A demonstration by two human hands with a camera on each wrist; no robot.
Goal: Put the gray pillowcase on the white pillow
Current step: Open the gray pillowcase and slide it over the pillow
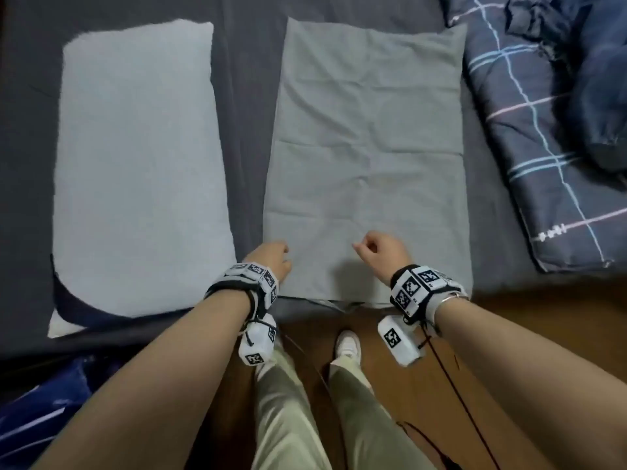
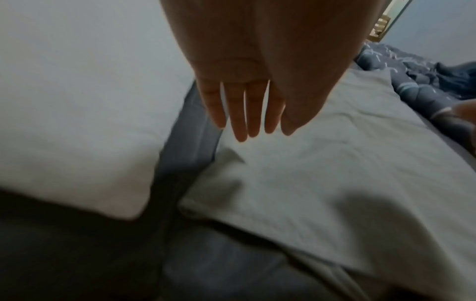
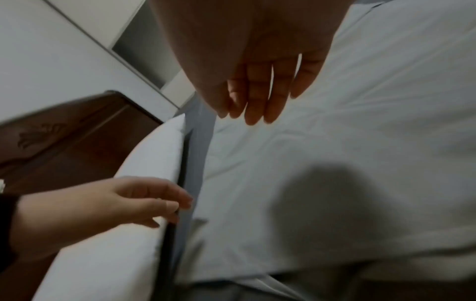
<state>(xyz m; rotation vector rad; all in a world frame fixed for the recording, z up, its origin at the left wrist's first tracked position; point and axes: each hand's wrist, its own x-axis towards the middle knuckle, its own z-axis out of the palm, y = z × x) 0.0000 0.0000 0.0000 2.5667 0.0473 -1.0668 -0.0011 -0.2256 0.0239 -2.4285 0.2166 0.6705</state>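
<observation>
The gray pillowcase (image 1: 366,157) lies flat and creased on the dark bed sheet, its near edge at the bed's front. The white pillow (image 1: 139,171) lies to its left, a strip of sheet between them. My left hand (image 1: 276,257) hovers over the pillowcase's near left corner (image 2: 195,205), fingers (image 2: 242,116) loosely extended and holding nothing. My right hand (image 1: 376,249) hangs above the near middle of the pillowcase (image 3: 335,142), its fingers (image 3: 257,101) relaxed and slightly bent, also empty. Both hands cast shadows on the cloth and appear just above it.
A blue plaid quilt (image 1: 543,137) is bunched along the bed's right side. The dark sheet (image 1: 244,113) shows between pillow and pillowcase. My legs and a white shoe (image 1: 347,344) stand on the wooden floor (image 1: 509,317) at the bed's front edge.
</observation>
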